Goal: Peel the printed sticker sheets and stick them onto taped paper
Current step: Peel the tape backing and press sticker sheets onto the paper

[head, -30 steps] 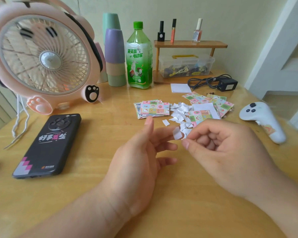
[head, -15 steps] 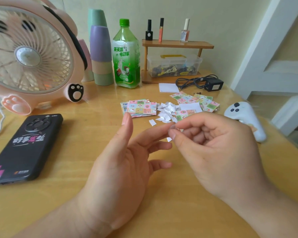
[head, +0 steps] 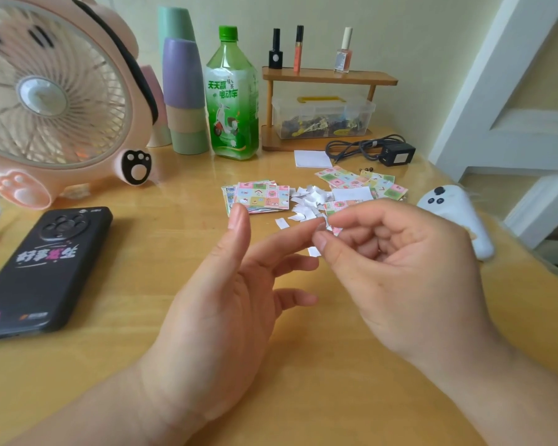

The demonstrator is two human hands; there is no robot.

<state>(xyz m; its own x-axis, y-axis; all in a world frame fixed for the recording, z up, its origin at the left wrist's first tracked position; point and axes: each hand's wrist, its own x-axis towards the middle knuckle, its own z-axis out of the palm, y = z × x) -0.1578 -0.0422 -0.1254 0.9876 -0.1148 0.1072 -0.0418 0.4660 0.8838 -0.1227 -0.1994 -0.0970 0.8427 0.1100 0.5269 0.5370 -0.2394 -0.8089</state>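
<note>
My left hand [head: 219, 304] is spread wide, fingers straight. My right hand [head: 400, 275] pinches a tiny sticker piece [head: 331, 228] just at the left fingertips. Behind them on the worktop [head: 110, 317] lie sticker sheets [head: 261, 196] and white scraps [head: 310, 201], partly hidden by my hands. A phone [head: 42, 272] lies left, a white controller [head: 458, 217] right.

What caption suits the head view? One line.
Right hand pinches a white scrap at a fingertip of the left hand; sticker sheets and white bits lie beyond on the table.
</note>
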